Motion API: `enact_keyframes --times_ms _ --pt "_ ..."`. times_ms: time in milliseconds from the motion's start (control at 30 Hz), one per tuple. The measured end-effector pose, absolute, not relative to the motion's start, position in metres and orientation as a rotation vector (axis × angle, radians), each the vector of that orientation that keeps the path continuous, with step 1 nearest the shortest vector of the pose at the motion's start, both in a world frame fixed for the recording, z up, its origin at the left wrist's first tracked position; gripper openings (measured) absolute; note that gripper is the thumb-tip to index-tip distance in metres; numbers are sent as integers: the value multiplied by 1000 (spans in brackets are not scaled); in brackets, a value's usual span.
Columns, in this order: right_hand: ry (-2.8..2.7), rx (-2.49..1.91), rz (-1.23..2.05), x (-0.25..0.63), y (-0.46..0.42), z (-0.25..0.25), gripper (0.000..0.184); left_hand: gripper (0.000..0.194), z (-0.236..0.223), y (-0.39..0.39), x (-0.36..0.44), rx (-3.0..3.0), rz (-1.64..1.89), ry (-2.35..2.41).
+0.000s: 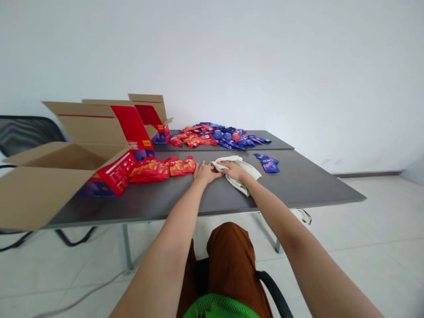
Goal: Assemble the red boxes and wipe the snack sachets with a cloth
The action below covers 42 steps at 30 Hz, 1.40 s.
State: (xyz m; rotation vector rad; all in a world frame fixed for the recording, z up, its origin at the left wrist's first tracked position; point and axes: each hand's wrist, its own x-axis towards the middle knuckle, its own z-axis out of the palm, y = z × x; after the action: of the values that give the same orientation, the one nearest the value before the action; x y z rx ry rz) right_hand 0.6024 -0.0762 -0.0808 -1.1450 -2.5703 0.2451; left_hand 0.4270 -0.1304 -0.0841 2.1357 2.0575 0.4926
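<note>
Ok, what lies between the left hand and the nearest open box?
Red packets, laid along the table from beside the box to the left hand; the head view shows this.

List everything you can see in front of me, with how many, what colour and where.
Cartons: three, red, purple and brown, open, left side; nearest one
Red-orange packets: several, uncountable, between nearest carton and left hand
Mixed heap: many packets, red-orange and blue, far part of table
Blue packets: at least two, right of cloth
Cloth: one, off-white, under right hand
Tabletop: dark grey, seam across
Chair: black mesh, far left
Wall, floor: pale
Trousers: brown
Left hand: one, on tabletop
Right hand: one, on cloth
</note>
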Motion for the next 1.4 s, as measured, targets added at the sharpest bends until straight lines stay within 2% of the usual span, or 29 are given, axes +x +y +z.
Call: enact_keyframes --times_ms 133,267,533,733,967,1133,1233,1400 --pt "-2443 -1417 119 596 -73 -80 51 78 -84 -132 428 2135 476 2051" --pt "-2392 -1530 125 595 -74 -74 50 79 -84 -132 428 2153 483 2083" --pt "-2545 -1187 413 600 -94 -63 59 74 -83 -131 429 2183 462 2116" --pt "-2465 -1265 685 604 -96 -52 58 98 -79 -136 432 2113 458 2199" --pt "-2313 -1308 688 604 -89 -61 39 92 -85 -131 431 2112 471 2212" --pt "-2346 -1085 700 600 -87 -75 46 89 -87 -130 429 2132 477 2186" --pt "-2370 -1004 640 600 -83 -80 49 84 -90 -128 429 2136 500 2157" --pt "-2315 -1390 255 608 -73 -81 44 77 -91 -128 431 2119 542 2097"
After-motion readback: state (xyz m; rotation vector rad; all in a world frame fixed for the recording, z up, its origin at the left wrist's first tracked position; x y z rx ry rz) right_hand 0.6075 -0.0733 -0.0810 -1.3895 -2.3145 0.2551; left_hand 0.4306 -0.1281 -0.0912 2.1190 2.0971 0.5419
